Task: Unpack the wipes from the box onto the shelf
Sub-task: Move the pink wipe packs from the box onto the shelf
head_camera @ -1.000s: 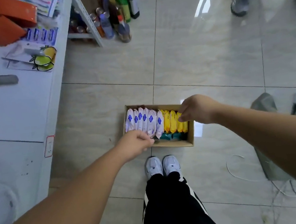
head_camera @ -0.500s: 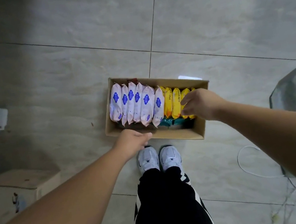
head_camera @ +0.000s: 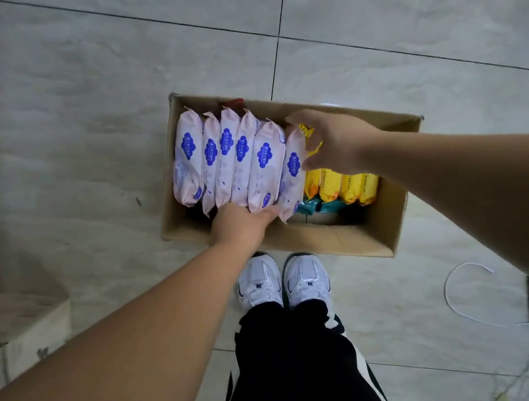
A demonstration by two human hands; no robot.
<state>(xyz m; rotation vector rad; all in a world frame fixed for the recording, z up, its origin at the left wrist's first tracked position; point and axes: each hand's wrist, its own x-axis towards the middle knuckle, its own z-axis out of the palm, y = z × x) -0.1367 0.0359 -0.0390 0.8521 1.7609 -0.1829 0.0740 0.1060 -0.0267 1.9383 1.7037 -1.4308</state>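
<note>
Both hands are now pressing against the pink row, where half a second ago the left hand [head_camera: 242,224] sat on the box's near wall and the right hand [head_camera: 333,141] over the yellow packs. Left fingers are tucking under the near ends of the pink wipes packs [head_camera: 232,160] and are hidden there; right fingers [head_camera: 310,160] are spreading open against the last pack's side. Whether either hand is truly clamping, I cannot tell. Six pink packs with blue cloud labels are standing on edge in the cardboard box [head_camera: 390,215] on the tiled floor [head_camera: 71,127], beside yellow packs [head_camera: 347,187] and partly buried teal ones [head_camera: 312,206].
</note>
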